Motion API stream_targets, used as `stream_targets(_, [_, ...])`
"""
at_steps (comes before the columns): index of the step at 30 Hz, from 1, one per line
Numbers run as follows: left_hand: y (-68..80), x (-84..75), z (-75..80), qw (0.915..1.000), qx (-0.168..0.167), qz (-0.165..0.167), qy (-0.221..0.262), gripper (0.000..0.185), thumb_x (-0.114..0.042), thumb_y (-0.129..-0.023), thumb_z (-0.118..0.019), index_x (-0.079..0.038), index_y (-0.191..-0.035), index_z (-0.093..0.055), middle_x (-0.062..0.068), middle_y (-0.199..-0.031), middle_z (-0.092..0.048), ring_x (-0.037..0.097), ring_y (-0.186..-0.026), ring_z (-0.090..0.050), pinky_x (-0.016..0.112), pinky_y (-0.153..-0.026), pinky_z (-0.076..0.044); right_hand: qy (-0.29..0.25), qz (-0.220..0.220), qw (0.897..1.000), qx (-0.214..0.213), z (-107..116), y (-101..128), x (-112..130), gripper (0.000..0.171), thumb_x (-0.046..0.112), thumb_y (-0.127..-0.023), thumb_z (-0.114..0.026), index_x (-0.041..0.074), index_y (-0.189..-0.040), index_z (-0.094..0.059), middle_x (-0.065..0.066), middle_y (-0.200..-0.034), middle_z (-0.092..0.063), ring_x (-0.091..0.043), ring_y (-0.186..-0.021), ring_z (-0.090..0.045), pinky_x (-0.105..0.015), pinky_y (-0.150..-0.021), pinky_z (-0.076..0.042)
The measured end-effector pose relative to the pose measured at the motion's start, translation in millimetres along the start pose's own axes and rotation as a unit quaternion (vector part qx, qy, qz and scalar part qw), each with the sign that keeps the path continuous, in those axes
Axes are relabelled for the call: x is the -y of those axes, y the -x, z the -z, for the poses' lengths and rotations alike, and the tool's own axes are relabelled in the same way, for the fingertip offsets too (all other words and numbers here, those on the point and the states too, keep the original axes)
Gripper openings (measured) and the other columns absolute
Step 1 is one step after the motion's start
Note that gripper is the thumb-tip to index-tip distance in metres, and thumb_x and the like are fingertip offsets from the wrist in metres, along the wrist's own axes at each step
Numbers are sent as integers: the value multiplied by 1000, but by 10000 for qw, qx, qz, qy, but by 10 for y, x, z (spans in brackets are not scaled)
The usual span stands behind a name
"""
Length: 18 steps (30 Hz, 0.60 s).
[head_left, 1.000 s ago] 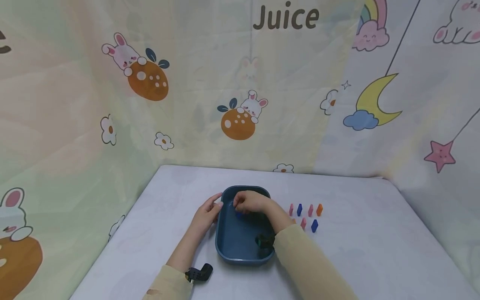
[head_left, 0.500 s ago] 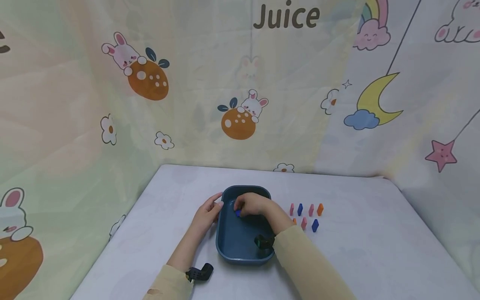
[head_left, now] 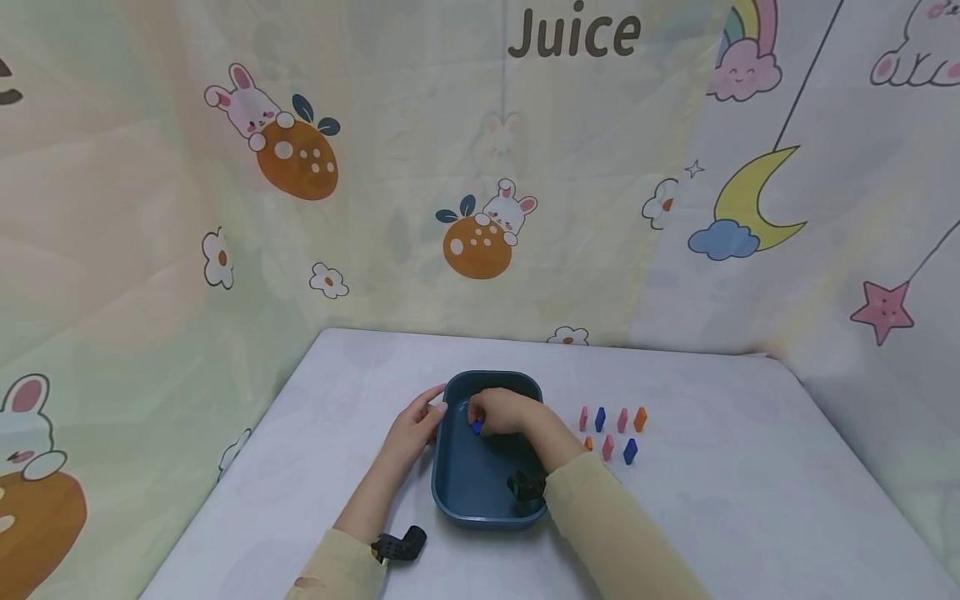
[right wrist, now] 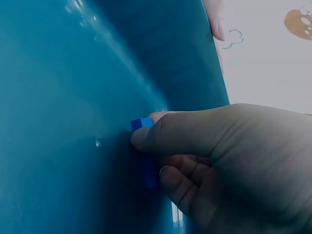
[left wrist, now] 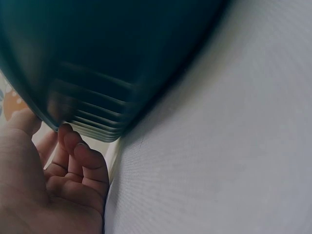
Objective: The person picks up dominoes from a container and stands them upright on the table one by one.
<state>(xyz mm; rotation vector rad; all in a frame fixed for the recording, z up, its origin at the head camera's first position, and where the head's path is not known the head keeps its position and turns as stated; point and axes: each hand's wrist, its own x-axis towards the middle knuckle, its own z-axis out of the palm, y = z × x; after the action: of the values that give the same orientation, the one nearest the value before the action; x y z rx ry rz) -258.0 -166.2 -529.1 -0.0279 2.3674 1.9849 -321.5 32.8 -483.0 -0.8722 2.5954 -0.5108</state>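
A dark blue tray (head_left: 459, 492) lies on the white table. Inside it, my right hand (head_left: 501, 412) pinches a small blue block (head_left: 476, 427) between thumb and fingers; the right wrist view shows that blue block (right wrist: 142, 123) at my thumb tip, against the blue tray floor (right wrist: 63, 122). My left hand (head_left: 414, 427) holds the tray's far left rim, the thumb on its edge. In the left wrist view the left hand (left wrist: 63, 175) has its fingers curled beside the tray's ribbed outer wall (left wrist: 92, 117).
Right of the tray stand several small pink, blue and orange blocks (head_left: 609, 432) in two rows. Printed cloth walls (head_left: 480, 167) close the table at back and sides. The table (head_left: 712, 483) runs wide to the right.
My right hand has dropped slightly and closed on the blue block inside the tray. The left hand and the tray have stayed put.
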Motion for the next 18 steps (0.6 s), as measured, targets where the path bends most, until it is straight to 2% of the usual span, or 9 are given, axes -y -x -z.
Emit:
stream_targets(6, [-13, 20, 10, 9999, -70, -66, -51, 44, -47, -96, -60, -37, -138, -54, 10, -100, -64, 23, -80, -60, 32, -72, -50, 164, 101, 9998, -14, 35, 4, 52, 10, 11, -88, -71, 18, -93, -67, 4, -84, -62, -13, -77, -57, -28, -71, -50])
stream_targets(10, [-3, 39, 11, 10000, -45, -40, -47, 46, -48, -96, -60, -35, -139, -53, 9, -99, -63, 22, -81, -59, 32, -73, -50, 239, 68, 9997, -26, 80, 48, 63, 11, 14, -89, -70, 18, -98, -67, 5, -87, -62, -13, -80, -57, -29, -74, -50])
stream_targets(14, [-1, 49, -2, 10000, -77, 25, -57, 45, -51, -95, -60, -39, -137, -54, 7, -98, -63, 23, -82, -60, 32, -74, -50, 11, 69, 9998, -208, 169, 141, 30, 15, 18, -90, -69, 18, -104, -64, 5, -93, -62, -13, -84, -57, -30, -80, -52])
stream_targets(18, [-11, 35, -24, 9998, -139, -29, -137, 49, -55, -93, -60, -38, -138, -53, 6, -98, -64, 23, -81, -60, 31, -72, -51, -521, 183, 9971, -532, 350, 299, -36, 18, 17, -90, -67, 17, -106, -60, 2, -96, -62, -15, -87, -58, -32, -82, -53])
